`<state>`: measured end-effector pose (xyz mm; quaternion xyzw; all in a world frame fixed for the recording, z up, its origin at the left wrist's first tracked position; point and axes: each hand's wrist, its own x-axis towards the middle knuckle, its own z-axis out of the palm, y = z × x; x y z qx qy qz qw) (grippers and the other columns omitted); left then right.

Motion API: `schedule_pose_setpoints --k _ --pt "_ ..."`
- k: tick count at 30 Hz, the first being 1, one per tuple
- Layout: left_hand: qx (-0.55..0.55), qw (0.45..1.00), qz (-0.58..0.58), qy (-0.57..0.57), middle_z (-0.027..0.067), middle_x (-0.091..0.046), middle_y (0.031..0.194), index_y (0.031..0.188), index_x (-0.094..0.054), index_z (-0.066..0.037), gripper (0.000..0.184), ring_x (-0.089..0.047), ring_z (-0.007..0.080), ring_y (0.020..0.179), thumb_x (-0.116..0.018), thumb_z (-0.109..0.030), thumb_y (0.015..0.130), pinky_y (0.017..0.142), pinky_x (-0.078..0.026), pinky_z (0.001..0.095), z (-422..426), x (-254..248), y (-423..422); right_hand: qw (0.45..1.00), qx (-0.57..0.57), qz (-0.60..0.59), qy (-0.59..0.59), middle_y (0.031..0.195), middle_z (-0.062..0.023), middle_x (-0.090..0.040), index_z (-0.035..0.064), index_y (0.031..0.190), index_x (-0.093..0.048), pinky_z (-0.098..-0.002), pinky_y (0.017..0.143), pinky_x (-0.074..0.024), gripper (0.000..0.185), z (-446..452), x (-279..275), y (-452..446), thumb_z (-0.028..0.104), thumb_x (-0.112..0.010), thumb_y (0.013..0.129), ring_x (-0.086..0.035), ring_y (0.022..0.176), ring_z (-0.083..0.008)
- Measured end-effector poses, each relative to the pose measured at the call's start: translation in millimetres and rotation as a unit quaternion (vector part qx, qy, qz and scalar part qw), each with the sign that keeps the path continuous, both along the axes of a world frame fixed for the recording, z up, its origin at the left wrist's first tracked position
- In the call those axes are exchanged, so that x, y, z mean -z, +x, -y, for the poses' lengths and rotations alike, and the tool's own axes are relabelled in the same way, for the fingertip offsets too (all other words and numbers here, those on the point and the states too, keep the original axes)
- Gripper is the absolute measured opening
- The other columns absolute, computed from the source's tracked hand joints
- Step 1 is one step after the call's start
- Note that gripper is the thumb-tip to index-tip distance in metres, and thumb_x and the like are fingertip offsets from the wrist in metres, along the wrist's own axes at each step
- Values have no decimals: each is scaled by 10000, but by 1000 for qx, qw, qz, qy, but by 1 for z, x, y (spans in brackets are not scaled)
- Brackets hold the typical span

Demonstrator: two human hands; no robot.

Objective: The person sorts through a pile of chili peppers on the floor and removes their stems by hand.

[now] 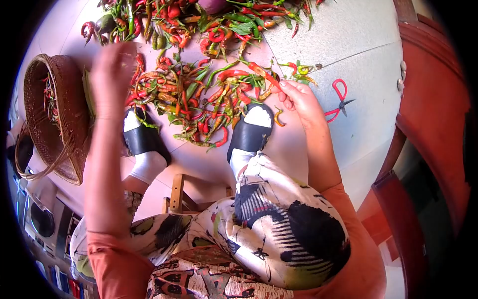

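My right hand (297, 98) pinches the end of a long red chili pepper (263, 74), just right of a pile of red, orange and green peppers (184, 97) on the floor between and ahead of my feet. My left hand (114, 62) is smeared by motion at the left edge of that pile, and its fingers cannot be made out. Farther ahead lies a larger heap of peppers (174, 17) with green leaves and part of a purple round vegetable (213, 5).
A wicker basket (69, 114) with some peppers inside lies at the left. Scissors with red handles (340, 103) rest on the floor at the right. My feet in dark slippers (251, 134) flank the near pile. Red wooden furniture (430, 99) stands at the far right.
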<state>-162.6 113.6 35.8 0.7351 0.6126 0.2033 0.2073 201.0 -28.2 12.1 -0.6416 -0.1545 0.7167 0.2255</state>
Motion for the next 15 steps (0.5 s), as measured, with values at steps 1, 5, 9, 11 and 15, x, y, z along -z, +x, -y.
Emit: schedule_pose_setpoints --k 1,5,9,11,15 --pt "52 995 -3 -88 77 -627 889 960 -649 -67 129 -608 149 786 -631 -108 838 717 -492 291 19 -1 34 1000 3 2 -2 629 40 -500 6 900 -639 -167 467 -294 291 0 0 0 265 -510 930 -388 507 -30" --pt "168 972 10 -166 119 -611 876 911 -649 -56 141 -611 313 765 -641 -137 797 676 -504 378 66 28 107 1000 10 11 4 629 40 -504 8 898 -642 -171 474 -298 285 2 -2 3 258 -510 931 -389 515 -32" --pt "166 977 -36 -128 114 -581 869 934 -623 -77 153 -608 312 758 -625 -133 792 667 -512 396 83 52 126 997 -5 76 -1 646 38 -509 6 915 -647 -176 501 -314 281 13 6 11 251 -511 932 -389 537 -36" --pt "157 970 -109 -152 119 -571 874 929 -610 -79 151 -607 309 763 -617 -143 793 666 -517 394 87 57 129 997 -24 71 -2 650 38 -508 3 920 -645 -176 499 -312 277 15 5 13 247 -513 931 -396 539 -38" --pt "232 956 -154 -97 95 -539 912 1008 -573 -114 239 -610 284 769 -576 -111 769 654 -524 385 90 53 132 1000 10 13 -2 654 35 -506 -11 939 -635 -176 503 -313 284 15 0 12 248 -519 930 -407 546 -43"
